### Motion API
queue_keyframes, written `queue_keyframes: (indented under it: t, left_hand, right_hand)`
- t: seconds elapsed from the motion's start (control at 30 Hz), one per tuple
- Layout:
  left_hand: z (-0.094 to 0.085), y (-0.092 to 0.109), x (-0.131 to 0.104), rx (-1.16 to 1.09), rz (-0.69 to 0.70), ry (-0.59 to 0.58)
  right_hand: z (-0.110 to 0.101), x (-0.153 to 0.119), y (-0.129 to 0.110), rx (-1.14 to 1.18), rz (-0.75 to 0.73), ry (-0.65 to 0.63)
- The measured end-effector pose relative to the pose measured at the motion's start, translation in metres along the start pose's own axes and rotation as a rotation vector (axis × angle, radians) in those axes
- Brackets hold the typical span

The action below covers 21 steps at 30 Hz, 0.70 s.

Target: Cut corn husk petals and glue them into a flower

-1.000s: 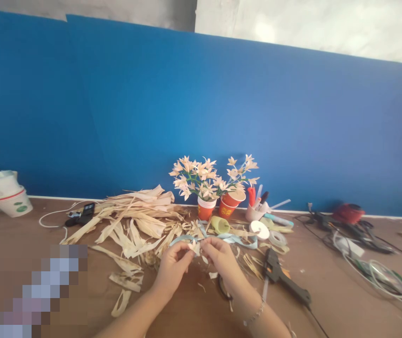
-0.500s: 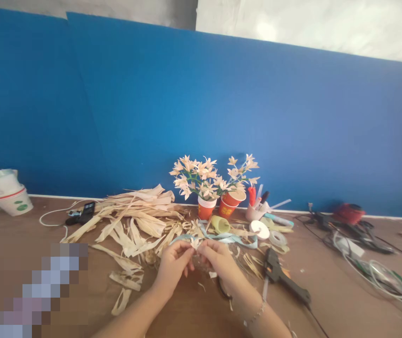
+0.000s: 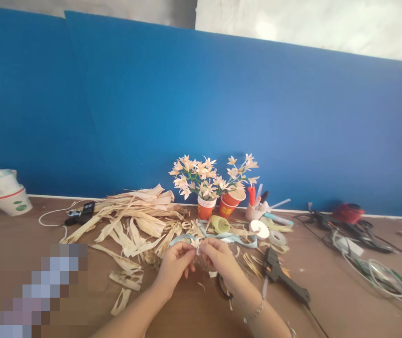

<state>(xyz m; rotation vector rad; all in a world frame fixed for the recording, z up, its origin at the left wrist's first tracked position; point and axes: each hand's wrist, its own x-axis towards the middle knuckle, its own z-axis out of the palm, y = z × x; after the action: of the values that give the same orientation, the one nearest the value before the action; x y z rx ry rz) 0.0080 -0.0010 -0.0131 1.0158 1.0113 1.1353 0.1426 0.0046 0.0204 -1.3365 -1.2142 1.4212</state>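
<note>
Between my two hands is a small pale husk flower [image 3: 195,242], its petals pointing up. My left hand [image 3: 176,262] pinches it from the left with thumb and forefinger. My right hand [image 3: 218,259] is closed at the flower's right side, its fingertips pressed together at the base; a bit of pale blue shows there, too small to make out. Just behind the hands lies a light blue ribbon [image 3: 246,242]. Beyond it, similar flowers on green stems [image 3: 201,176] stand in an orange paper cup [image 3: 205,209], and others rise from a second orange cup [image 3: 226,209].
Dried corn husks [image 3: 144,220] spread over the left of the brown table. A black glue gun [image 3: 285,277] lies to the right of my right forearm. Rolls of tape [image 3: 259,229] and a pen cup [image 3: 253,212] sit behind it. Tangled cables [image 3: 373,267] lie far right.
My right hand's fingertips have shifted slightly at the flower's base, where pale blue now shows. The flower sits a little lower between the fingers. Otherwise the scene is the same.
</note>
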Motion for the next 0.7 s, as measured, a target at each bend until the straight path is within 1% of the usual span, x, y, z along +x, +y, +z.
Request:
queue_keyframes:
  t: [0.1, 0.17, 0.23, 0.27, 0.3, 0.33, 0.37, 0.4, 0.47, 0.53, 0.57, 0.6, 0.7]
  left_hand:
    - [-0.001, 0.0, 0.0, -0.013, -0.006, 0.001]
    - [-0.001, 0.001, 0.0, -0.046, -0.005, 0.008]
    - [0.0, 0.004, -0.001, -0.084, -0.019, 0.012]
    - [0.001, 0.005, -0.001, -0.1, -0.032, 0.015]
    - [0.001, 0.006, -0.002, -0.114, -0.046, 0.018]
    - [0.001, 0.008, -0.002, -0.127, -0.058, 0.024]
    - [0.002, 0.008, -0.003, -0.14, -0.068, 0.03]
    - [0.002, 0.009, -0.003, -0.153, -0.078, 0.037]
    - [0.003, 0.008, -0.004, -0.18, -0.099, 0.054]
    - [0.003, 0.007, -0.004, -0.2, -0.12, 0.064]
    - [0.004, 0.007, -0.003, -0.207, -0.13, 0.069]
    - [0.004, 0.006, -0.003, -0.214, -0.137, 0.075]
    - [0.003, 0.005, -0.003, -0.217, -0.148, 0.084]
  right_hand:
    - [-0.004, 0.003, -0.002, -0.061, -0.037, 0.024]
    - [-0.016, 0.005, -0.009, -0.177, -0.105, 0.059]
    - [-0.039, 0.002, -0.02, -0.373, -0.187, 0.118]
    - [-0.054, -0.001, -0.025, -0.487, -0.219, 0.144]
    - [-0.07, -0.005, -0.03, -0.629, -0.217, 0.2]
    - [-0.088, -0.011, -0.034, -0.806, -0.169, 0.254]
    - [-0.105, -0.018, -0.036, -0.981, -0.082, 0.327]
    - [-0.12, -0.026, -0.036, -1.119, 0.019, 0.355]
    - [-0.144, -0.042, -0.027, -1.326, 0.23, 0.347]
    - [-0.156, -0.054, -0.01, -1.444, 0.327, 0.419]
    - [-0.159, -0.058, 0.0, -1.469, 0.347, 0.422]
    - [-0.16, -0.061, 0.01, -1.474, 0.364, 0.396]
    - [-0.163, -0.061, 0.032, -1.489, 0.264, 0.426]
